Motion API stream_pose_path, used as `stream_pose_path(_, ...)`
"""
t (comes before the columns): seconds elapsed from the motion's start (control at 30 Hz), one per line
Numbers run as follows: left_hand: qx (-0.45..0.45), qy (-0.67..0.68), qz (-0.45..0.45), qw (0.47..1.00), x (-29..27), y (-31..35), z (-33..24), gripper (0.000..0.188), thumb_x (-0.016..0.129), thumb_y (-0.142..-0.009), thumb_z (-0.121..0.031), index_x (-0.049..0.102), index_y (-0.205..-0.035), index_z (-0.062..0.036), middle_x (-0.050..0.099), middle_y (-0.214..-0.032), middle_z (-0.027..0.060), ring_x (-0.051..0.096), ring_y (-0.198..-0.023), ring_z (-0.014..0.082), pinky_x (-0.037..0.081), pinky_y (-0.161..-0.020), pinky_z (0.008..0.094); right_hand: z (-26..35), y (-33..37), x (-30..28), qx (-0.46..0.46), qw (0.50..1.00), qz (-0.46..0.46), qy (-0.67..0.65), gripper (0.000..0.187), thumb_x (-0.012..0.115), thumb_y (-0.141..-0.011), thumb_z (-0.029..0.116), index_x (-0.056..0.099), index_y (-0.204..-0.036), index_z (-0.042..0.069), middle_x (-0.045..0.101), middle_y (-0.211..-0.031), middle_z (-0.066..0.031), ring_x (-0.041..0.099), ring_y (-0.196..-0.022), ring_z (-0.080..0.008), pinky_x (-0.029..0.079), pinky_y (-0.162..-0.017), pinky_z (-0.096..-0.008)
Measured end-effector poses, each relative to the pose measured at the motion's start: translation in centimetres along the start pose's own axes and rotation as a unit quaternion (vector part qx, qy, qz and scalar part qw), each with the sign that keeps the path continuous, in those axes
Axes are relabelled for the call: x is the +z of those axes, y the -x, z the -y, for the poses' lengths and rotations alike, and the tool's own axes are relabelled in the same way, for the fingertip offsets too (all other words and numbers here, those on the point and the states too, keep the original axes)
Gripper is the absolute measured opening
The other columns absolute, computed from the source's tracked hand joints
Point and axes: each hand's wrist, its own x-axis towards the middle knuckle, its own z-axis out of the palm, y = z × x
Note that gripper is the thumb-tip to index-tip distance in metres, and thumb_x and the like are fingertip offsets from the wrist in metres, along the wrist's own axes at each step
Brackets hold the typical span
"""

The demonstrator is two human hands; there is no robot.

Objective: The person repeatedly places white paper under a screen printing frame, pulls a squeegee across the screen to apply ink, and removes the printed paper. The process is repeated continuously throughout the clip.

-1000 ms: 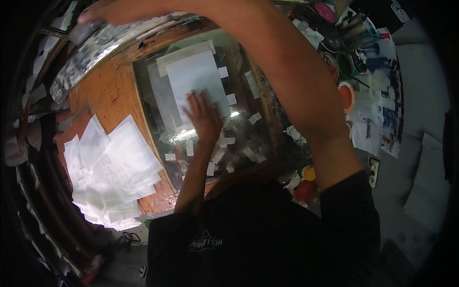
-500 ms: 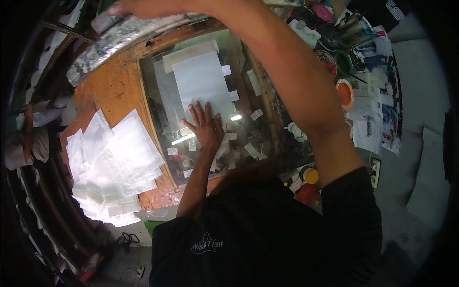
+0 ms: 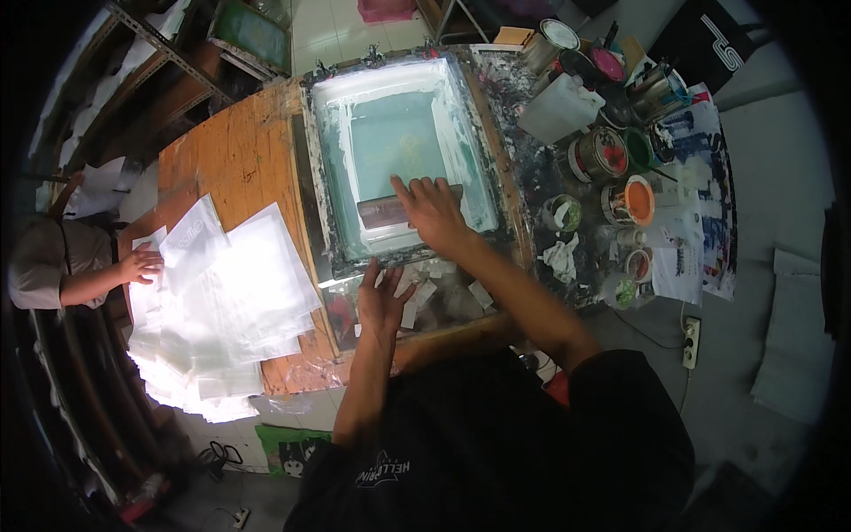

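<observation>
A screen printing frame point(image 3: 324, 168) lies flat over the glass-topped table, its greenish mesh ringed by smeared white ink. In my right hand point(image 3: 434, 213) is a squeegee point(image 3: 379, 211) with a dark wooden handle, set across the near part of the mesh. The fingers wrap over its right half. My left hand point(image 3: 383, 303) is open, fingers spread, at the near edge of the frame; whether the fingertips press on it I cannot tell. Small pale tape pieces point(image 3: 425, 293) stick to the glass beside it. Under the frame, the sheet is hidden.
A spread pile of white sheets point(image 3: 230, 284) covers the left of the wooden table point(image 3: 230, 146). Another person's hand point(image 3: 142, 264) rests at its left edge. Ink cans point(image 3: 603, 152), tubs and a white jug point(image 3: 560, 108) crowd the right side. Racks point(image 3: 160, 44) stand far left.
The raised screen has come down over the sheet on the glass. My right hand moved from the far upper left onto the squeegee. My left hand drew back toward me off the sheet.
</observation>
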Motion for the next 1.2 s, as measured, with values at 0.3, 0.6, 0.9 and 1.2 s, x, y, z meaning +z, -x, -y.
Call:
stream_pose_path(0.3,-0.028,0.032,-0.01,0.999,-0.4,-1.4,0.0,0.093,0.053,-0.101,-0.041,-0.001,-0.161,0.0043,0.023,-0.162,0.0219,0.033,-0.149,0.0331,0.01,-0.121,0.0648,-1.0,0.7,2.1,-0.023,0.996,-0.058,-0.067,0.064,0.064,-0.083,0.0,0.054,-0.145,0.013,0.056,-0.099,-0.0102,0.056,-0.097,-0.0291,0.036,-0.092,-0.0559)
stream_pose_path(0.6,0.001,0.021,-0.079,0.997,1.6,-0.5,-0.4,0.042,0.062,-0.098,-0.048,0.053,-0.109,-0.008,0.048,-0.13,0.0158,0.045,-0.136,0.0327,0.026,-0.112,0.062,-5.2,-7.2,6.4,-0.009,0.995,-0.096,-0.007,0.066,0.069,-0.082,0.004,0.056,-0.144,0.019,0.054,-0.095,-0.0042,0.058,-0.102,-0.0238,0.016,-0.113,-0.0769)
stream_pose_path(0.9,-0.025,0.025,-0.075,0.997,0.2,-1.2,-0.4,0.04,0.07,-0.094,-0.048,0.053,-0.102,-0.012,0.054,-0.116,0.0099,0.054,-0.121,0.0292,0.038,-0.095,0.0563,-11.3,-17.8,4.8,0.049,0.996,0.068,-0.031,0.062,0.078,-0.083,0.01,0.057,-0.141,0.02,0.067,-0.109,-0.0104,0.062,-0.11,-0.029,0.033,-0.104,-0.0615)
stream_pose_path(1.2,0.004,0.038,0.058,0.998,0.6,1.9,-2.3,0.026,0.074,-0.093,-0.035,0.064,-0.096,-0.0109,0.07,-0.104,0.0104,0.061,-0.118,0.0318,0.04,-0.1,0.0527,0.8,1.1,-4.7,-0.023,0.999,0.023,-0.022,0.059,0.067,-0.088,0.011,0.056,-0.146,0.019,0.056,-0.093,-0.0075,0.055,-0.095,-0.0255,0.036,-0.093,-0.049)
